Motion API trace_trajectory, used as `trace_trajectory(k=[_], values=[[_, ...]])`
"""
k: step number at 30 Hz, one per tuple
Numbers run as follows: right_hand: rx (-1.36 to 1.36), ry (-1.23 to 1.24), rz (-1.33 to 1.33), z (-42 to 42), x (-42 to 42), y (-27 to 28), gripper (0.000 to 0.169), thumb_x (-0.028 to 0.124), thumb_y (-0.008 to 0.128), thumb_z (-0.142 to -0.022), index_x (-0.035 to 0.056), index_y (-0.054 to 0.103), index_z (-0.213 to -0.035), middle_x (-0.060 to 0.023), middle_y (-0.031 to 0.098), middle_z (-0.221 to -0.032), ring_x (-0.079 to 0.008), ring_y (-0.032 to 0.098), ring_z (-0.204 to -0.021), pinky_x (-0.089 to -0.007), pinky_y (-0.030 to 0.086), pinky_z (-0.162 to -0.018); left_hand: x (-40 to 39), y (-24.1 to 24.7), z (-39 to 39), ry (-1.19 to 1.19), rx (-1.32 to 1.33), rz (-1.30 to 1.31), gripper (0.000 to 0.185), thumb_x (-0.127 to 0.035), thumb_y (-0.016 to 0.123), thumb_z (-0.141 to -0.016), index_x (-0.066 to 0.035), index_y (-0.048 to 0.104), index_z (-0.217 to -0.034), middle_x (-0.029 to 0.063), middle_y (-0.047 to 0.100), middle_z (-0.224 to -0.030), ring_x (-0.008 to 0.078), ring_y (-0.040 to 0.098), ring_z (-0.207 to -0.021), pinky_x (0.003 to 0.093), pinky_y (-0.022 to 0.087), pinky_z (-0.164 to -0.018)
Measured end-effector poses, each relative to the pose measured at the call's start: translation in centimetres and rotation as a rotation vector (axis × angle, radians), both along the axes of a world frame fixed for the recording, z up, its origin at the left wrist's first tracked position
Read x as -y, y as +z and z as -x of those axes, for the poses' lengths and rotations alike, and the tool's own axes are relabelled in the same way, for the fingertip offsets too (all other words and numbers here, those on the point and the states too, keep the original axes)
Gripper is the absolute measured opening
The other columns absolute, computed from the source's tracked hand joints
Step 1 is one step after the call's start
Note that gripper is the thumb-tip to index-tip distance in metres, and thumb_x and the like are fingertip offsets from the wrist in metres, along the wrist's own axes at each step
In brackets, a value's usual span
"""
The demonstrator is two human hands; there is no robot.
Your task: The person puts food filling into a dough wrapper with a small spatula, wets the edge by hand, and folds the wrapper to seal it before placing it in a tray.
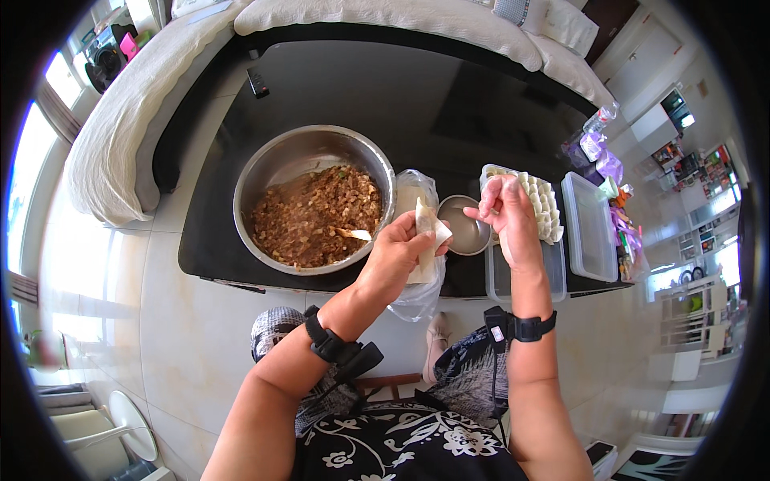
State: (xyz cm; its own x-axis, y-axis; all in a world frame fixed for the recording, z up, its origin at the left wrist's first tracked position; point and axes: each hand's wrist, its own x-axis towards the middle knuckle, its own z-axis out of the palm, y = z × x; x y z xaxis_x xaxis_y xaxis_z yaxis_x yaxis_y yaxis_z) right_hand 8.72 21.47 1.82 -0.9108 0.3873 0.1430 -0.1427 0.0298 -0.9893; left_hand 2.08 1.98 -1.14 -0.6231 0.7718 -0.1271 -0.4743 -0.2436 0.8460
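Observation:
My left hand (397,243) holds a folded dumpling wrapper (427,227) between thumb and fingers. Beneath it, a stack of flat wrappers (408,198) lies in a clear plastic bag (421,300). My right hand (505,207) is raised beside a small metal bowl of cloudy liquid (462,225), fingers curled apart and nothing in them. Behind that hand, several wrapped dumplings (544,204) stand in rows in a clear plastic tray (526,276). To the left stands a large steel basin (264,156) with brown chopped filling (313,210); a pale-tipped utensil (360,235) rests in the filling.
All this stands on a black glossy table (361,78). At its right are a clear plastic lid or container (589,228), a plastic bottle (600,117) and purple packages (604,156). A remote control (257,82) lies far left. A covered sofa (385,18) curves behind.

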Motion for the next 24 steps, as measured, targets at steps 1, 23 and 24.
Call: trace_trajectory(k=[1,23,24], values=[[-0.079,0.051,0.088,-0.2,0.7,0.5,0.049,0.053,0.044,-0.1,0.0056,0.054,-0.099,-0.0007,0.05,-0.083,-0.0077,0.052,-0.072,-0.0367,0.057,-0.083,-0.1,0.1,0.0,-0.012,0.006,0.002,0.025,-0.009,0.055,-0.096,0.002,0.056,-0.119,0.008,0.067,-0.1,0.0117,0.063,-0.086,0.026,0.051,-0.079],[-0.153,0.06,-0.039,1.9,5.0,1.1,0.041,0.043,0.056,-0.099,0.0037,0.053,-0.108,-0.0016,0.055,-0.094,-0.008,0.056,-0.089,-0.0279,0.05,-0.082,1.2,0.0,0.6,-0.122,0.114,-0.06,0.032,-0.005,0.052,-0.095,0.004,0.052,-0.125,0.0109,0.064,-0.11,0.0178,0.064,-0.098,0.0305,0.052,-0.092],[-0.174,0.111,-0.066,1.7,4.7,0.9,0.023,0.025,0.058,-0.1,0.0034,0.054,-0.109,-0.0014,0.054,-0.101,-0.0072,0.055,-0.092,-0.0284,0.05,-0.082,1.6,0.6,0.8,-0.092,0.138,-0.057,0.031,-0.006,0.051,-0.096,0.004,0.052,-0.125,0.0112,0.064,-0.111,0.0182,0.064,-0.099,0.0308,0.052,-0.093]])
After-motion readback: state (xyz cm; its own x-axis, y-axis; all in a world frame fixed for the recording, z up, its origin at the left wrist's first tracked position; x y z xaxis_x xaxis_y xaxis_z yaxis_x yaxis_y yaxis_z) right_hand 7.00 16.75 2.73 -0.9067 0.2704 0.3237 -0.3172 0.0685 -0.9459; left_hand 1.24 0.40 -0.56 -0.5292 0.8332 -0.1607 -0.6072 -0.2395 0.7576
